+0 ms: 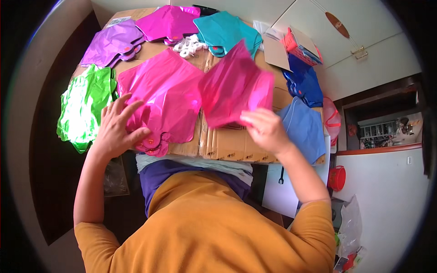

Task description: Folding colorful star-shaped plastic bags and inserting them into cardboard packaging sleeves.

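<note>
My right hand (265, 131) pinches the lower edge of a thin, glossy pink sheet (234, 86), which is raised and blurred over the cardboard. My left hand (119, 122) has its fingers spread at the left edge of a stack of similar pink sheets (166, 86). That stack has rounded lobes with small red dots at its near end. Just left of this hand is a pile of shiny green sheets (84, 107). Blue sheets (302, 125) hang over the table's right edge, beyond my right hand.
A cardboard-covered table (236, 148) bears piles of purple (109, 43), magenta (168, 20), teal (227, 29) and dark blue sheets (304, 84). White loops (187, 46) lie between the piles. A red-orange box (302, 48) stands at the back right. A red bucket (337, 178) is off the table's right side.
</note>
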`<state>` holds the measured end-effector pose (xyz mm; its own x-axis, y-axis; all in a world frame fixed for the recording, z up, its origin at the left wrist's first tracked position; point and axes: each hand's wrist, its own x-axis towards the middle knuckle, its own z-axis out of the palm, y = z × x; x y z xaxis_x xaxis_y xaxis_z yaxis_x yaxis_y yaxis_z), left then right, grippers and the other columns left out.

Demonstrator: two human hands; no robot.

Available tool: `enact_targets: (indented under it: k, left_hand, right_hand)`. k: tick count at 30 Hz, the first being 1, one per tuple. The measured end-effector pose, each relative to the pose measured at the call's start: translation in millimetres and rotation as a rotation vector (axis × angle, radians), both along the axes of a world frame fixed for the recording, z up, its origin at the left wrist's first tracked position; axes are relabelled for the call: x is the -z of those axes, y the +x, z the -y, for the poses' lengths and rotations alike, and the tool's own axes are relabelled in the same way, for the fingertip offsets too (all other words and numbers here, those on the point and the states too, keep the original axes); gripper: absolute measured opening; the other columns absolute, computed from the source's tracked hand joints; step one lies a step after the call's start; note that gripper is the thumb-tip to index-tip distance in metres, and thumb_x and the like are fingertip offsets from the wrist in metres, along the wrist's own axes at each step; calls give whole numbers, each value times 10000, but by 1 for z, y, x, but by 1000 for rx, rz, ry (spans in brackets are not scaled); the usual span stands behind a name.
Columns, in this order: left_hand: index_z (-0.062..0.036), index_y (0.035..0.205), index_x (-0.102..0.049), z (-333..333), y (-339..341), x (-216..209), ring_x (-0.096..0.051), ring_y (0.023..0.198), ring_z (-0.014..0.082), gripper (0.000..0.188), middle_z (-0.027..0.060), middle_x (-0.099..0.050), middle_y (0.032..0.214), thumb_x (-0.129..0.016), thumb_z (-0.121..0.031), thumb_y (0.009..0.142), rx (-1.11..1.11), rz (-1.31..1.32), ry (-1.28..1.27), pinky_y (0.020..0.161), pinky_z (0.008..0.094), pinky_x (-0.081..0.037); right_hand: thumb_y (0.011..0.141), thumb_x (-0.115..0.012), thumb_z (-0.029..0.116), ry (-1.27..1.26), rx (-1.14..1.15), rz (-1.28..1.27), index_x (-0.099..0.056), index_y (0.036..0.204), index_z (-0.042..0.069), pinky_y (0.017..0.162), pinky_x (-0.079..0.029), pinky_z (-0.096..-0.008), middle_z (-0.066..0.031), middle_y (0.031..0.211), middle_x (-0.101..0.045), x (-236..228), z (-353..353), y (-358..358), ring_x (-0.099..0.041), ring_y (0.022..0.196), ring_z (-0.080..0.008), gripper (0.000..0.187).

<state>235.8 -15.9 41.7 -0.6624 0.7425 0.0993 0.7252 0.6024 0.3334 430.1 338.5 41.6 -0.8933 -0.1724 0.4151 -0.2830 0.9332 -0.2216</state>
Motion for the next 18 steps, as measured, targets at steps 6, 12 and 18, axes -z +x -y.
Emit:
enact_targets:
  k: [6,12,18]
  left_hand:
    - [-88,1245,-586,35,-1,3,-448,1265,341,516,142,-499,1345,-723,-306,798,-104,-44,183,1064,453,-324]
    - [-49,1098,-647,84,-2,1,-571,1088,325,337,134,-621,1124,-706,-133,777,-222,-82,254,943,400,-442]
    - [-60,1128,-646,119,7,-2,-567,1102,327,447,123,-606,1153,-760,-125,700,-164,-61,144,944,419,-455]
  right_hand:
    - [775,-744,237,-24,5,72,-681,1032,4,893,-525,-390,-164,1078,-683,16,30,27,-653,1019,-321,352]
    - [799,-731,281,-146,120,204,-620,1199,8,940,-489,-411,-166,1148,-663,-1,48,36,-613,1099,-354,497]
    - [931,-552,415,-98,11,313,-663,1109,-25,1030,-376,-463,-227,1233,-603,-1,45,40,-519,1193,-395,488]
